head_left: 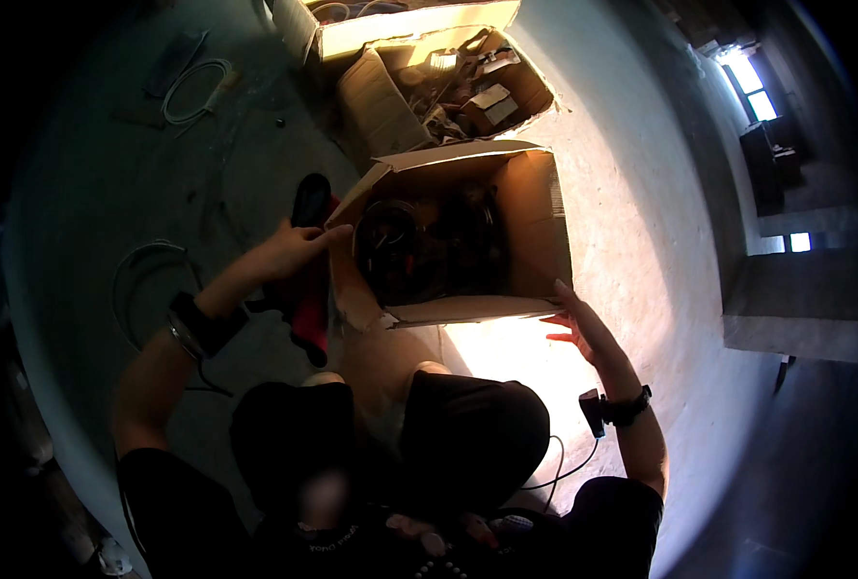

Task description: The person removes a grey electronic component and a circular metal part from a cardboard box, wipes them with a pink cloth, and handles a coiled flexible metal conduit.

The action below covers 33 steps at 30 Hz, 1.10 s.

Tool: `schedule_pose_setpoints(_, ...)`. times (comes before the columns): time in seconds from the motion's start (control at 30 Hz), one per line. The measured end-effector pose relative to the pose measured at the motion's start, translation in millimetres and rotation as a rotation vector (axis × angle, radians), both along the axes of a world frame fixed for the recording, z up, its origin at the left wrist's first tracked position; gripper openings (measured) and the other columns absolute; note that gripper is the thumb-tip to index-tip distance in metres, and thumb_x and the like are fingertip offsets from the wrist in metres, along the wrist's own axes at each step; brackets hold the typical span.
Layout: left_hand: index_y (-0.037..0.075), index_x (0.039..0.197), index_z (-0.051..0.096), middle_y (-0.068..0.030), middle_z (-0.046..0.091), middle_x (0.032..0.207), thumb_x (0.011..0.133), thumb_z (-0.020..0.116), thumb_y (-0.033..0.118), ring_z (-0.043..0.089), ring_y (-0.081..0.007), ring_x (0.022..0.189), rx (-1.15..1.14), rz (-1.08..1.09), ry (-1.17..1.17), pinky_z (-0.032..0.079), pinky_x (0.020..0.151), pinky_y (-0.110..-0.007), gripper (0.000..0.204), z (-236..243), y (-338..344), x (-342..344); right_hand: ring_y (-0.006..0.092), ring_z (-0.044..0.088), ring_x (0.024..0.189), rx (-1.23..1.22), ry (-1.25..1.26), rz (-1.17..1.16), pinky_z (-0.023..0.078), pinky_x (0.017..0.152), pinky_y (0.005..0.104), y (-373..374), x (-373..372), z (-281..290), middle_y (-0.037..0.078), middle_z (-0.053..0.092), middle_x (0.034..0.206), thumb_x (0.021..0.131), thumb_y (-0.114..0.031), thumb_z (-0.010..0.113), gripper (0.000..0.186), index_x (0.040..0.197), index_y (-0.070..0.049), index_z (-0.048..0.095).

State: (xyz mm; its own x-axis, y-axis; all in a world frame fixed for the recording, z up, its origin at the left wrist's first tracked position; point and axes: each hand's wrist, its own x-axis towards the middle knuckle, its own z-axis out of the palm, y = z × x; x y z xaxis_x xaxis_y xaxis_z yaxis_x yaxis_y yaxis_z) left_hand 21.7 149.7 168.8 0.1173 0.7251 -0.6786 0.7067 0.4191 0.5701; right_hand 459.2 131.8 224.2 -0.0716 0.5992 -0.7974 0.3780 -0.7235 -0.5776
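Open carton (537, 217), two-sided contact

Head view: left hand (289, 251) is touching carton's left wall, thumb out, finger hold unclear; right hand (584, 324) is touching its near-right corner, fingers spread. Carton is sitting between; supporting both sides evenly is probably best.

The open box (537, 227) leaves room to reach in from above; a second box (382, 101) blocks its far side.

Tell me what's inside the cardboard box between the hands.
The cardboard box holds a dark coiled bundle on the left and another dark mass on the right, both too shadowed to identify. Whatever lies beneath them is covered.
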Motion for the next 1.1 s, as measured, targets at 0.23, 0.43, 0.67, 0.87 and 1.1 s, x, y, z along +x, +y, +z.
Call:
schedule_pose_setpoints(0.23,0.002,0.115,0.055,-0.0257,0.045,0.115,0.075,0.038,0.072,0.045,-0.0325,0.109,-0.089,-0.004,-0.012,0.034,0.096,-0.036,0.083,16,15,18,0.0264,0.038,0.114,-0.076,0.036,-0.19,0.031,0.092,0.0553,2,-3,-10,0.01,0.047,0.118,0.074,-0.062,0.054,0.074,0.124,-0.01,0.04)
schedule_pose_setpoints(0.43,0.007,0.083,0.062,-0.0116,0.062,0.073,0.09,0.035,0.027,0.06,-0.029,0.071,0.246,-0.512,0.106,0.041,0.078,-0.043,0.034,-43,-6,-15,0.0221,0.034,0.118,-0.114,0.308,-0.354,0.03,0.094,0.0503,-1,-8,-40,0.002,0.042,0.125,0.079,-0.036,0.059,0.05,0.122,-0.016,0.042)
schedule_pose_setpoints(0.67,-0.005,0.08,0.058,-0.0262,0.059,0.089,0.08,0.043,0.013,0.05,-0.0473,0.091,0.318,-0.441,0.196,0.044,0.078,-0.052,0.024,33,-18,48,0.0236,0.036,0.117,-0.028,0.318,-0.376,0.03,0.095,0.0476,-7,9,-25,0.006,0.052,0.109,0.076,-0.021,0.058,0.023,0.097,-0.012,0.053)
schedule_pose_setpoints(0.87,-0.001,0.079,0.064,-0.0207,0.062,0.076,0.064,0.057,0.004,0.059,-0.0379,0.07,0.523,-0.464,0.276,0.037,0.07,-0.05,0.018,8,-14,70,0.0194,0.04,0.112,0.074,0.286,-0.376,0.032,0.092,0.0439,5,40,-5,0.003,0.053,0.105,0.077,-0.021,0.055,0.022,0.098,-0.014,0.052)
schedule_pose_setpoints(1.1,-0.004,0.08,0.058,-0.0249,0.06,0.079,0.076,0.047,0.011,0.054,-0.0465,0.082,0.608,-0.576,0.064,0.043,0.074,-0.055,0.019,40,25,127,0.0167,0.045,0.105,0.233,0.226,-0.519,0.035,0.09,0.0387,12,106,45,0.0,0.057,0.096,0.075,-0.022,0.056,0.014,0.088,-0.016,0.055)
